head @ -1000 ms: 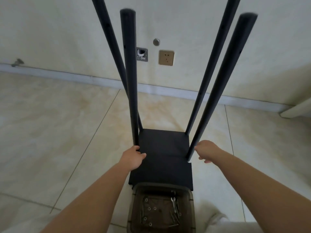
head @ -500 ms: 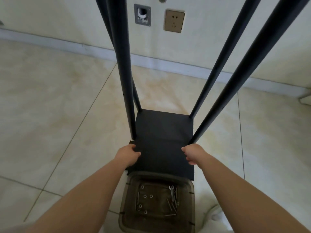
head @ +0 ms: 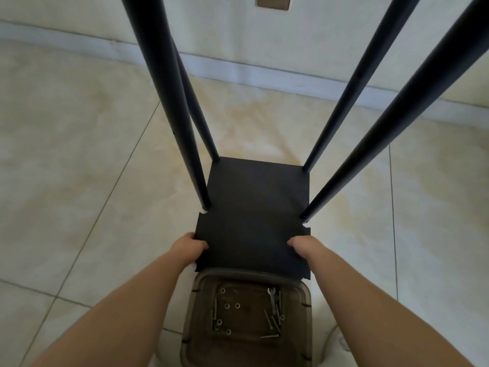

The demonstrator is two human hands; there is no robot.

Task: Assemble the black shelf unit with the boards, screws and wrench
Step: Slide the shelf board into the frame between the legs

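1. Both hands are on the black board point(head: 254, 234) that lies flat in the middle of the view; it seems to be a loose board lying over the one the posts rise from.
2. The left hand point(head: 188, 249) grasps its left edge at about 8 o'clock, thumb on top and fingers curled under.
3. The right hand point(head: 303, 247) grasps the right edge at about 4 o'clock, thumb on top as well; its fingers are hidden beneath.
4. Four black posts point(head: 174, 107) rise from the shelf's corners and fan out toward 11 and 1 o'clock, running off the top of the view.
5. At 6 o'clock, just beside the board's near edge, sits a translucent brown bin point(head: 246, 316).
6. On the bin lie loose screws point(head: 272, 320), washers point(head: 227, 305) and a small wrench point(head: 271, 295), the wrench toward the 1 o'clock corner.
7. The whole lot stands on a pale tiled floor point(head: 79, 154), with the wall and its outlet point(head: 274, 2) at 12 o'clock.
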